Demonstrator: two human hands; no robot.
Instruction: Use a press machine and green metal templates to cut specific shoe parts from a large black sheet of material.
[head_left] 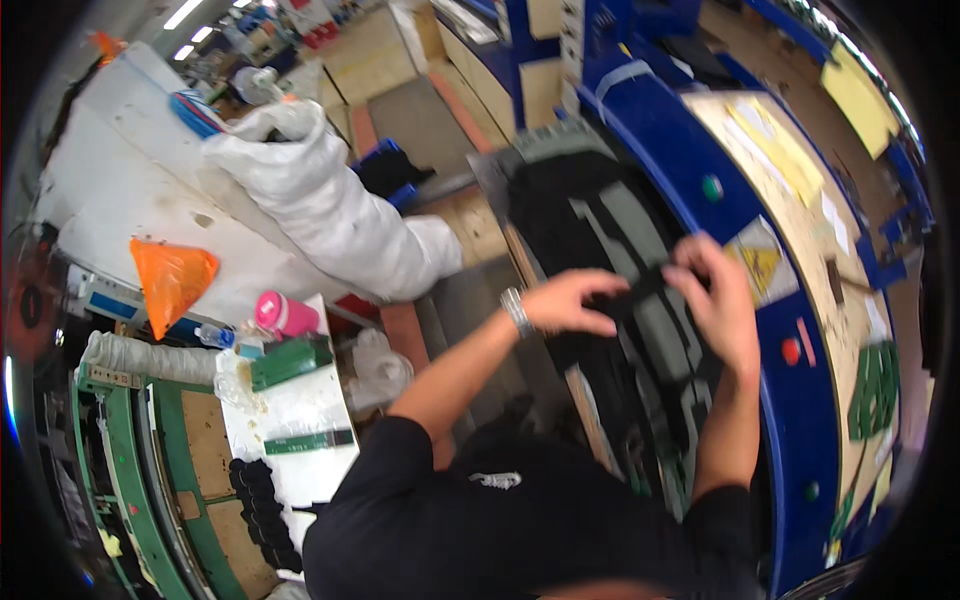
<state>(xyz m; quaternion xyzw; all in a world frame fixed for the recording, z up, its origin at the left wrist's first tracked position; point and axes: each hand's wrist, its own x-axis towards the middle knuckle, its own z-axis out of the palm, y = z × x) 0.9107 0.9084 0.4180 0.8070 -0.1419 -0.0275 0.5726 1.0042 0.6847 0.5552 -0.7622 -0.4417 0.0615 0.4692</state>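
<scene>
My right hand (722, 305) is closed, with thumb and fingertips pinching the end of a small black fabric piece (638, 292). Beside the piece's other end is my left hand (568, 302), its thumb spread away from the fingers; whether the fingertips touch the fabric is hard to make out. A metal-banded watch (516, 312) circles my left wrist. Both hands hover over a long machine bed (560, 140), where black fabric and grey-green strips (632, 228) lie in rows. Loose dark cloth covers the bed's near part, partly hidden by my body.
A blue machine frame (735, 215) with a green button (712, 188) and a red button (791, 351) curves along the right. Left stands a tall white sack (315, 205). A white table (300, 475) holds a pink bottle (285, 314) and green pieces (290, 363).
</scene>
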